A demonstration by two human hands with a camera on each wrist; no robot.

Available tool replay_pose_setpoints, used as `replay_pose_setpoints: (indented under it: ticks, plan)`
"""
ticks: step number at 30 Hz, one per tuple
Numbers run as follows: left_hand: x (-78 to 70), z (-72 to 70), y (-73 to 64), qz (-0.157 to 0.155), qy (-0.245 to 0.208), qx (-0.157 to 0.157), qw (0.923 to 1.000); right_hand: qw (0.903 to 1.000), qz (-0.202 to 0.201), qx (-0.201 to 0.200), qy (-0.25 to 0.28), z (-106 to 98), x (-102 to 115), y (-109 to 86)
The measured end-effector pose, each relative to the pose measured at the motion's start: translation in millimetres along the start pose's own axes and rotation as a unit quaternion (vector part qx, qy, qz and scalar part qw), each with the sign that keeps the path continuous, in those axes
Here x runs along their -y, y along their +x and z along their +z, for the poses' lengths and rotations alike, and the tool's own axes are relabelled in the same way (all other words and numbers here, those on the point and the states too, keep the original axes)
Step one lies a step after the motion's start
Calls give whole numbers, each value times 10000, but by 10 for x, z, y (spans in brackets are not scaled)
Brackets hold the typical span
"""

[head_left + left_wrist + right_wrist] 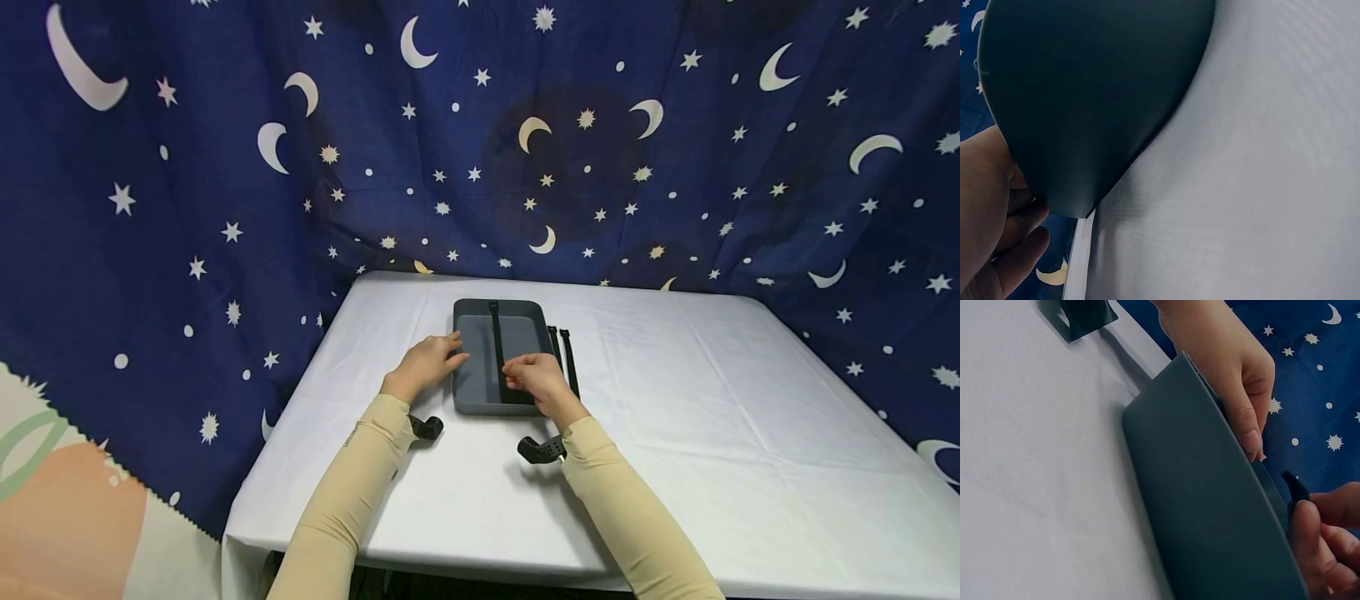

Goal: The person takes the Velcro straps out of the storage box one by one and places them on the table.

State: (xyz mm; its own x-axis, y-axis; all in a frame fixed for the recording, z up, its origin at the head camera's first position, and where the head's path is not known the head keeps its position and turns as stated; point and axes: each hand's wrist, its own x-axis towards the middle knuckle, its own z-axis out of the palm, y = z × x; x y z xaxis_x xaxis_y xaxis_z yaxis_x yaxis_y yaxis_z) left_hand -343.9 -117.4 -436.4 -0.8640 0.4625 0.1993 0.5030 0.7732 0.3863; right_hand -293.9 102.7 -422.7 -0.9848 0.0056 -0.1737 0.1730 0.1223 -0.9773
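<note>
A shallow dark grey tray (472, 383) sits on the white-covered table. My left hand (429, 364) grips its left rim, thumb reaching over the inside; in the left wrist view its curled fingers (1022, 240) are at the tray's end. A black strap (498, 342) with a small buckle-like head runs lengthwise in the tray, head at the far wall. My right hand (536, 377) is over the tray's near right part. Between thumb and forefinger it pinches the strap's end, whose dark tip (1296, 484) sticks out above the fingers in the right wrist view.
Two more black straps (568, 354) lie side by side on the table against the tray's right side, partly hidden by the right hand. White cloth (712, 400) covers the table. A dark blue curtain (480, 150) with moons and stars hangs behind it.
</note>
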Motion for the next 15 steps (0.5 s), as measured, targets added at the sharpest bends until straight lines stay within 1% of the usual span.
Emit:
replay_pose_setpoints:
  ticks: [5, 15]
  plan:
    - [1, 3, -6, -48, 16, 18, 10000, 10000, -17, 1, 98, -12, -12, 0]
    - [1, 0, -1, 6, 26, -11, 10000, 9999, -78, 34, 141, -36, -38, 5]
